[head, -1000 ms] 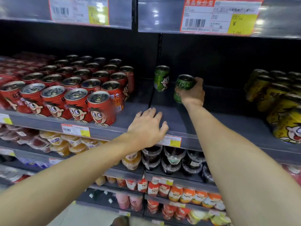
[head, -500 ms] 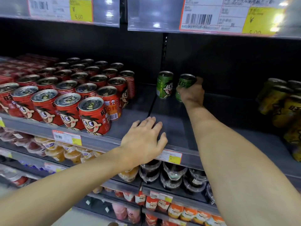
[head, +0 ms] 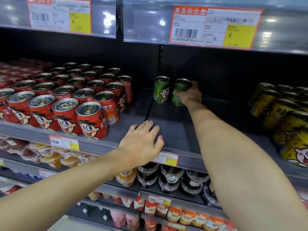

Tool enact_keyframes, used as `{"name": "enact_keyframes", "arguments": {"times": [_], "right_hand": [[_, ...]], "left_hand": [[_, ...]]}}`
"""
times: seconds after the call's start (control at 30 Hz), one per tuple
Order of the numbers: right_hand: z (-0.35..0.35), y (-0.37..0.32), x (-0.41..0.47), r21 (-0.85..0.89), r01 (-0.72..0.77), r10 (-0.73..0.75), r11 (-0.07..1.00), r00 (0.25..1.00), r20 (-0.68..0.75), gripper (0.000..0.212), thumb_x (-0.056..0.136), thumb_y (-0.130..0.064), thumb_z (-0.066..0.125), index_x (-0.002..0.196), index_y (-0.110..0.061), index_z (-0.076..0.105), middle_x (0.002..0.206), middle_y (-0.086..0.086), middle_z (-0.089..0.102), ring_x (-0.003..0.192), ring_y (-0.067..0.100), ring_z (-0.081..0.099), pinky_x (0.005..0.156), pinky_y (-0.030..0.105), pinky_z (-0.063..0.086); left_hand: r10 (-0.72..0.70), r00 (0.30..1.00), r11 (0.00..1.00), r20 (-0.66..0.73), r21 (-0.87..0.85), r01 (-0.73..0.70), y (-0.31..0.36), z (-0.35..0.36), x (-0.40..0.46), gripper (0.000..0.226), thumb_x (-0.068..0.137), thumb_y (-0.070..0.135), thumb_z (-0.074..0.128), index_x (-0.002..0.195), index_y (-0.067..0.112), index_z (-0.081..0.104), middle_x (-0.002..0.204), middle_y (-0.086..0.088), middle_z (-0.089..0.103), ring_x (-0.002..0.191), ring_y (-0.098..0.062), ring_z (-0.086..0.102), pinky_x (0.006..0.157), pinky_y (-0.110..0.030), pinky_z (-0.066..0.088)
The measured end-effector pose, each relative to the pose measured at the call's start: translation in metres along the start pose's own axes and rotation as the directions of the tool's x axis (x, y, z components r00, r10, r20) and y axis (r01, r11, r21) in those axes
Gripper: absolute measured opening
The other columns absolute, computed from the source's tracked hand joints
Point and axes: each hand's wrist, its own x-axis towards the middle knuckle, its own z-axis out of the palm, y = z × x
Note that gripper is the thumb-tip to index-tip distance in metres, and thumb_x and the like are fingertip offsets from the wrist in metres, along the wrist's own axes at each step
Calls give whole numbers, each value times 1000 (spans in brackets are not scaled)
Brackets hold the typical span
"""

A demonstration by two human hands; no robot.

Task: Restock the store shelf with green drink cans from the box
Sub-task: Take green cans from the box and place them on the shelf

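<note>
The right price tag (head: 215,26) on the upper shelf edge has the heading "商品标价签", a barcode, and a yellow field with "¥" and "5.00". The left price tag (head: 60,15), left of it, shows "¥ 5.00" too. The held green can (head: 179,90) carries "旺仔"; the smaller print is unreadable.

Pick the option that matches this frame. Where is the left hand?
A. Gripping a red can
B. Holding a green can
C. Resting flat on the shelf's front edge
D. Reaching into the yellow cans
C: the left hand lies with fingers spread on the shelf edge, holding nothing, while the right hand grips a green can at the back.
</note>
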Motion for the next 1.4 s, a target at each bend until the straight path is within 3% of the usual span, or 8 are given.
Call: {"name": "enact_keyframes", "arguments": {"times": [0.1, 0.2, 0.3, 0.5, 1.0, 1.13, 1.23, 1.4], "right_hand": [[-7, 2, -13, 44, -34, 29, 998, 994, 109, 108, 75, -33, 84, 154, -14, 13, 150, 13, 41, 135, 30, 43, 107, 34, 38], [-12, 9, -38, 49, -26, 18, 998, 987, 158, 85, 79, -29, 80, 147, -11, 31, 143, 10, 49, 128, 27, 50, 98, 28, 40], [-26, 16, -72, -148, 71, -31, 986, 965, 260, 55, 89, -37, 67, 136, -15, 50, 138, 8, 55, 124, 26, 53, 89, 23, 38], [-37, 27, -146, -532, 252, -51, 808, 930, 363, 72, 94, -69, 34, 137, -14, 52, 142, 10, 50, 128, 30, 48, 95, 38, 42], [-18, 62, -205, -720, 331, -318, 610, 934, 160, 52, 102, -46, 29, 133, -14, 56, 146, 12, 47, 138, 29, 39, 108, 42, 31], [-24, 62, -211, -698, 360, -308, 619, 929, 206, 52, 103, -47, 28, 134, -15, 56, 149, 11, 44, 140, 28, 35, 111, 42, 27], [-32, 69, -230, -738, 407, -343, 538, 906, 249, 54, 104, -44, 26, 144, -13, 45, 155, 10, 36, 146, 27, 25, 117, 44, 18], [-41, 86, -279, -806, 392, -293, 443, 913, 283, 67, 103, -45, 29, 156, -6, 10, 164, 14, 2, 151, 28, 0, 122, 44, 7]], "left_hand": [[-5, 1000, 1000, 15, -5, 6, 1, -1, -1, 86, 79, 51, -5, 145, 18, 39, 155, -7, 33, 144, -17, 26, 116, -38, 20], [-9, 1000, 1000, 22, -7, 10, 1, -3, -1, 83, 82, 50, -2, 144, 17, 40, 154, -8, 34, 143, -19, 28, 115, -39, 22], [-12, 999, 1000, 34, -4, 12, 1, -6, 0, 74, 86, 48, 4, 139, 16, 46, 149, -8, 39, 138, -22, 34, 109, -39, 25], [-11, 997, 1000, 78, -26, 13, 0, -5, 3, 56, 95, 45, 20, 133, 15, 48, 144, -9, 43, 132, -25, 38, 104, -42, 29], [-63, 980, 991, 189, -106, 84, 6, -9, -2, 55, 102, 38, 22, 151, 13, 28, 159, -12, 21, 147, -24, 17, 118, -43, 14], [-125, 974, 980, 191, -131, 151, 15, -12, -9, 52, 102, 40, 22, 141, 12, 44, 155, -12, 30, 143, -27, 26, 115, -47, 21], [-96, 985, 990, 140, -87, 109, 22, -10, -27, 54, 102, 43, 21, 138, 10, 43, 151, -11, 37, 140, -26, 29, 114, -51, 20], [118, 993, 989, 7, 90, -118, 22, 6, -80, 66, 101, 43, 23, 154, 7, 8, 162, -11, 2, 150, -23, -1, 119, -49, -1]]}}
